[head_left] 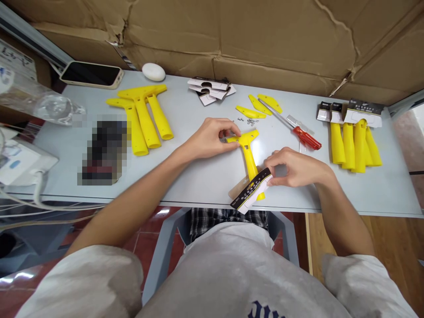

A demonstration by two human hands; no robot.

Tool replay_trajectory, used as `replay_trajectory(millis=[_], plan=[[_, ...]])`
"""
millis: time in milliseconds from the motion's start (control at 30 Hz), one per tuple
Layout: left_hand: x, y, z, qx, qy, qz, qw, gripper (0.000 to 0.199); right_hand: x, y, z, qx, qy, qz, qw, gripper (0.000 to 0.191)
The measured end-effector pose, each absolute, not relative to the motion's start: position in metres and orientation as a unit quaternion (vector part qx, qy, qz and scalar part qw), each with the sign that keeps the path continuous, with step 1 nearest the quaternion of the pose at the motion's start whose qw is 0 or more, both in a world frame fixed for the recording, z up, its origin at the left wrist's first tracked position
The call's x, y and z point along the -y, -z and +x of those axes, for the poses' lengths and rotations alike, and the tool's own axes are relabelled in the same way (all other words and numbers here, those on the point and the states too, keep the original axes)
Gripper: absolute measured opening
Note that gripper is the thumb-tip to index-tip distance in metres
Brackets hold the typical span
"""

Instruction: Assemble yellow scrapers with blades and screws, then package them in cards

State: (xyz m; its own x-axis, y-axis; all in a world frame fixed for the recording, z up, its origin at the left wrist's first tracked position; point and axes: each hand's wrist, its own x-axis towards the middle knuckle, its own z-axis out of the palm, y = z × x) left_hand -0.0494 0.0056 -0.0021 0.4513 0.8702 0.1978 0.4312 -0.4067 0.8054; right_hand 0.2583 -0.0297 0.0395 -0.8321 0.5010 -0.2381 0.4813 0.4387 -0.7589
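A yellow plastic scraper (249, 160) lies near the table's front edge, its T-shaped head pointing away from me. My left hand (212, 137) pinches the left end of that head between thumb and fingertips. Between the thumb and fingers of my right hand (294, 167) is one end of a folded black-and-white packaging card (252, 191), which lies across the lower part of the scraper's handle. Just beyond the head are several small screws (251, 122) and three yellow blade covers (251, 112).
A red-handled screwdriver (306, 138) rests right of the covers. Carded scrapers (349, 145) lie at far right, bare ones (142, 117) at left. Loose cards (212, 89), a phone (92, 75) and a white oval object (153, 71) sit along the back, before a cardboard wall (218, 35).
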Motion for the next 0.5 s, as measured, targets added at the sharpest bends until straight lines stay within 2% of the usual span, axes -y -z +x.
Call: replay_trajectory(millis=[500], plan=[[-0.0070,0.0038,-0.0523,-0.445,-0.299,0.795,0.283,0.021,0.0297,-0.0371,0.2582,0.852,-0.432,-0.286,0.071,0.026]])
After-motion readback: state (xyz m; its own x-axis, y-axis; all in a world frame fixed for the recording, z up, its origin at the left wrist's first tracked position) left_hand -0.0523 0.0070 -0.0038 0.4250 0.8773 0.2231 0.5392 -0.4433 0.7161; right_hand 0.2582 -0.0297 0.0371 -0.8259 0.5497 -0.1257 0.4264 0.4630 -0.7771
